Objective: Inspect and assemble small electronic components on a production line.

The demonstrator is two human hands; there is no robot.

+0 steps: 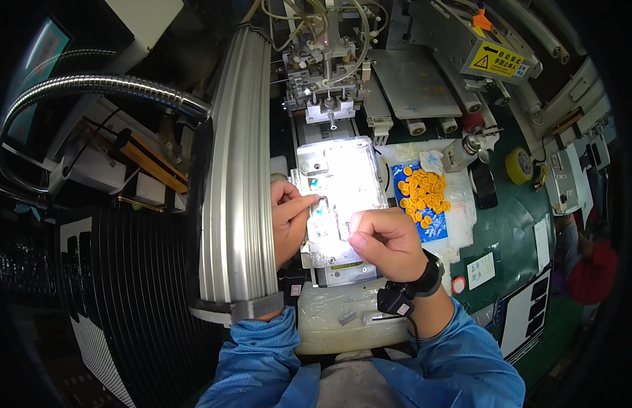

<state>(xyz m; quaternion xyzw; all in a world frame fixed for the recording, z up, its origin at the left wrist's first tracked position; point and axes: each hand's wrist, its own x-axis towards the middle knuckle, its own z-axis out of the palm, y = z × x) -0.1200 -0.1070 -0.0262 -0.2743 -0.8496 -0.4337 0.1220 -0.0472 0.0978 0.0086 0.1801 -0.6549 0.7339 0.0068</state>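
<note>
A brightly lit metal fixture plate (362,144) lies in front of me, its middle washed out by glare. My left hand (287,221) is at its left edge, partly behind a ribbed lamp bar. The index finger reaches out onto the plate, near small blue-green marked parts (319,211) in its recesses; no held thing shows in this hand. Over the plate's lower right, my right hand (389,241) is closed, thumb against curled fingers. Whatever is in that pinch, if anything, is hidden by glare and fingers. A black watch (428,275) is on the right wrist.
The long silver lamp bar (238,170) stands left of the plate. Beyond the plate is a machine head (327,88) with tubes. Yellow finger cots (421,194) lie on a blue sheet (435,233) at right. Further right sits a yellow tape roll (518,166).
</note>
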